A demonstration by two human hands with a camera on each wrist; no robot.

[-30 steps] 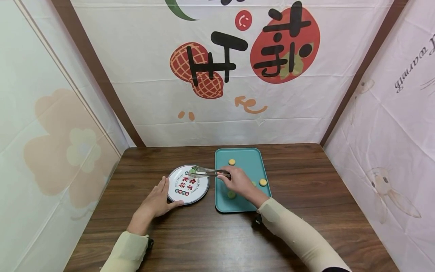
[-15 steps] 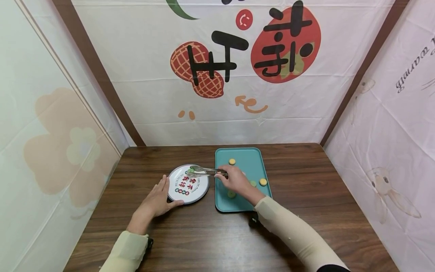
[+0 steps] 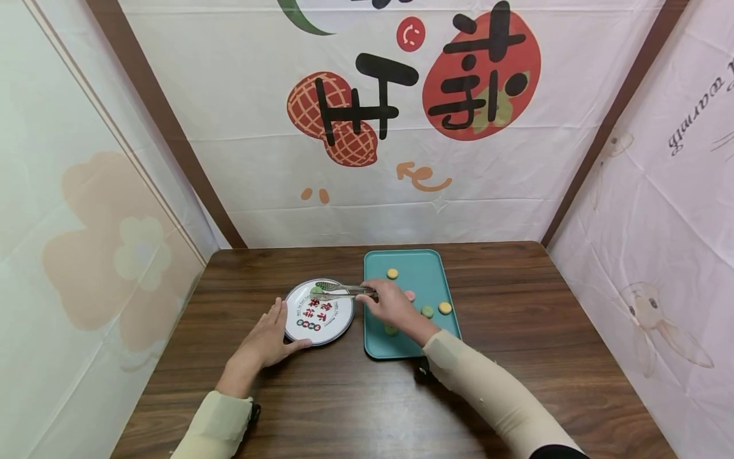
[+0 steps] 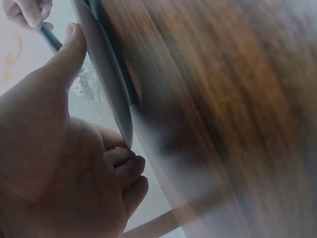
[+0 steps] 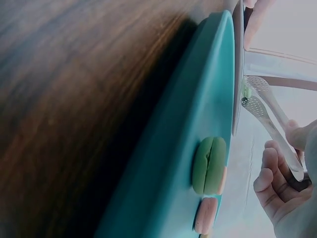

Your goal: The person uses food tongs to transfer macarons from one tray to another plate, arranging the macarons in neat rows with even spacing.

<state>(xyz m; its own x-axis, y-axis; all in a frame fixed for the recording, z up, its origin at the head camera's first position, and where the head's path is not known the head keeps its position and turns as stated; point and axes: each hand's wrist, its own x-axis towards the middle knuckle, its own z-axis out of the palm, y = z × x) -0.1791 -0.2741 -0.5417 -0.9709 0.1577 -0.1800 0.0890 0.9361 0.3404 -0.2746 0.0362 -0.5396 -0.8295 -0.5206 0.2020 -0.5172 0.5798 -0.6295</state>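
Observation:
My right hand (image 3: 392, 306) holds metal tongs (image 3: 346, 293) that reach left over the white printed plate (image 3: 338, 319). Between their perforated tips, at the plate's far left part, is a green macaron (image 5: 246, 90), mostly covered by the tongs in the head view. My left hand (image 3: 264, 338) rests against the plate's left side, fingers straight along the rim and thumb spread at the near edge. In the left wrist view the thumb (image 4: 69, 54) lies at the plate's edge.
Right of the plate lies a teal tray (image 3: 413, 261). On it are a pink macaron (image 3: 410, 296), yellow macarons (image 3: 445, 308) and green macarons (image 3: 427, 312), spread apart. A printed cloth wall (image 3: 258, 223) rises behind the wooden table (image 3: 504, 287).
My right hand and the tongs have shifted slightly left, bringing the tips and green macaron farther left over the plate. The pink macaron now shows past my hand. My left hand stays put.

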